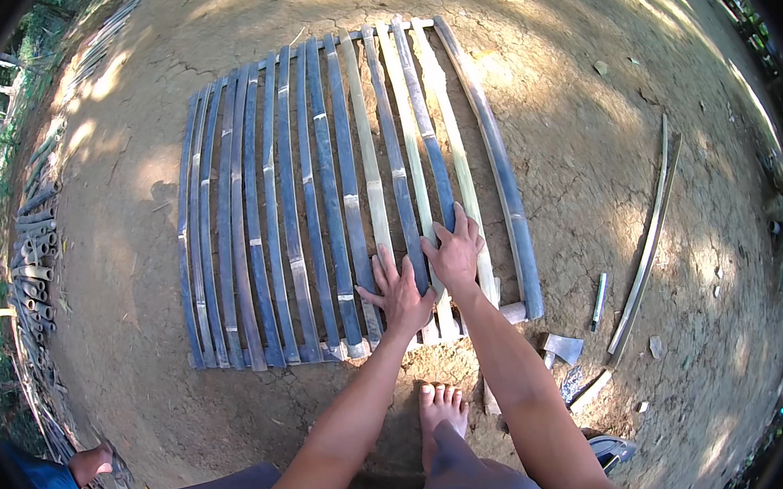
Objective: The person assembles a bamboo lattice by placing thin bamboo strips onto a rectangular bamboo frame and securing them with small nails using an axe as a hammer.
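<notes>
A panel of split bamboo slats (270,178) lies on the ground before me, most of them dark bluish-grey and a few pale. The slats run away from me side by side, with gaps between them and cross pieces under their ends. My left hand (398,296) rests with spread fingers on the near part of a pale slat (375,183) and its dark neighbour. Just right of it and slightly farther, my right hand (457,250) lies with fingers apart across a dark slat and the pale slat (452,133) beside it. A thicker bamboo pole (493,151) edges the panel's right side.
To the right lie a marker pen (599,302), a hatchet head (564,349) and two long bamboo strips (650,235). A short strip (591,392) is near the hatchet. Cut bamboo tubes (34,260) are piled at left. Another person's foot (90,465) shows at lower left.
</notes>
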A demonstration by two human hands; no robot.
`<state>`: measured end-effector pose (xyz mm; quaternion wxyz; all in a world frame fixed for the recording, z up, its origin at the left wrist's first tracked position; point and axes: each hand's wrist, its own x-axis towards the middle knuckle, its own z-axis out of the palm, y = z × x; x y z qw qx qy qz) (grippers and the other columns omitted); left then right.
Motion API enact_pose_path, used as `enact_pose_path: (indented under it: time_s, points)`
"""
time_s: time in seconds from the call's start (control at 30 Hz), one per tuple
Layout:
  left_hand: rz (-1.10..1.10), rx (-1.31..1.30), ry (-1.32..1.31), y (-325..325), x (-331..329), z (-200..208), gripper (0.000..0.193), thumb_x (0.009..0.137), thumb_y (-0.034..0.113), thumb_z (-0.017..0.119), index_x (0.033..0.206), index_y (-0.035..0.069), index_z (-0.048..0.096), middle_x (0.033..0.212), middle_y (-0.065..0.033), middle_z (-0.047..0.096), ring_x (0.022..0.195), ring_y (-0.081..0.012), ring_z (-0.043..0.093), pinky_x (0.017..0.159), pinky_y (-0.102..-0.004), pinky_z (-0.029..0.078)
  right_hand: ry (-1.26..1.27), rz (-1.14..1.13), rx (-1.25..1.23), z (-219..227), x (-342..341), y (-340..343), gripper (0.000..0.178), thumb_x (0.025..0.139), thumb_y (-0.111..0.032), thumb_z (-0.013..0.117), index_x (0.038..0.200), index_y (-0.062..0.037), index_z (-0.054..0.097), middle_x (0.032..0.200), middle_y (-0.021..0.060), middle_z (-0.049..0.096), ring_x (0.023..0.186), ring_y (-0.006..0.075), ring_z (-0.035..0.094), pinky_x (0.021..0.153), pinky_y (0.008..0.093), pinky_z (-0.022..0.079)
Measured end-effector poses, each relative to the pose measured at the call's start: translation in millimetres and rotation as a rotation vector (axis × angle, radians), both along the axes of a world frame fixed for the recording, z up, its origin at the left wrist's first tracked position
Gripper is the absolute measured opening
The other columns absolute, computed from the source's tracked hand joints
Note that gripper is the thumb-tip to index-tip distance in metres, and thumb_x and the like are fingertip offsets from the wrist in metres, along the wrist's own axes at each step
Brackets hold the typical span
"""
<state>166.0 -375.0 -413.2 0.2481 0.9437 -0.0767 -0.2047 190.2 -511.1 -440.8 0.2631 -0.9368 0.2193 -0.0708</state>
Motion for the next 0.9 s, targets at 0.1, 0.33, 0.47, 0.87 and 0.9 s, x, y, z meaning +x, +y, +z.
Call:
enact_pose_path:
  time_s: [0.1, 0.33, 0.47, 0.87, 0.9]
  points:
    - [-0.014, 0.030, -0.024, 4.0, 0.2, -6.7, 0.089, 0.078, 0.030, 0.082, 0.153, 0.003, 0.043, 0.174, -0.0221, -0.001, 0.160, -0.0445, 0.000, 0.110, -0.0848, -0.006, -0.012, 0.000, -0.001, 2.4, 1.4, 3.3, 0.040, 0.082, -0.035, 0.082, 0.114, -0.0129, 0.079, 0.160, 0.0177, 0.042, 0.140, 0.0399, 0.041, 0.110, 0.0569, 0.036]
    - [-0.014, 0.033, -0.032, 2.2, -1.0, -4.9, 0.089, 0.078, 0.031, 0.083, 0.153, 0.005, 0.044, 0.174, -0.0217, 0.000, 0.160, -0.0451, 0.002, 0.110, -0.0848, -0.004, -0.011, 0.001, -0.003, 2.8, 0.4, 1.1, 0.040, 0.082, -0.036, 0.082, 0.114, -0.0131, 0.079, 0.160, 0.0182, 0.042, 0.140, 0.0403, 0.041, 0.111, 0.0563, 0.036]
    - [-0.005, 0.030, -0.010, 0.2, -0.6, 0.9, 0.088, 0.082, 0.034, 0.079, 0.157, 0.006, 0.041, 0.175, -0.0192, 0.002, 0.161, -0.0419, 0.004, 0.112, -0.0829, -0.003, 0.005, 0.002, -0.011, 3.1, -0.8, -1.3, 0.040, 0.082, -0.037, 0.082, 0.114, -0.0131, 0.079, 0.160, 0.0184, 0.042, 0.140, 0.0402, 0.041, 0.111, 0.0568, 0.035]
    - [0.170, 0.268, -0.250, 108.9, 32.1, 0.9, 0.064, 0.105, 0.032, 0.051, 0.161, 0.005, 0.035, 0.173, -0.0180, 0.018, 0.161, -0.0366, 0.011, 0.120, -0.0746, 0.011, 0.057, 0.406, -0.200, 28.2, -22.9, 62.2, 0.058, 0.104, -0.041, 0.054, 0.152, -0.0088, 0.051, 0.164, 0.0079, 0.043, 0.157, 0.0330, 0.027, 0.117, 0.0599, 0.026]
    - [0.193, 0.283, -0.226, 119.0, 35.7, -1.5, 0.064, 0.106, 0.033, 0.051, 0.161, 0.006, 0.034, 0.173, -0.0177, 0.019, 0.161, -0.0357, 0.011, 0.120, -0.0744, 0.011, 0.114, 0.430, -0.203, 24.9, -26.4, 69.6, 0.062, 0.104, -0.042, 0.054, 0.155, -0.0080, 0.046, 0.164, 0.0070, 0.044, 0.159, 0.0333, 0.022, 0.120, 0.0616, 0.023]
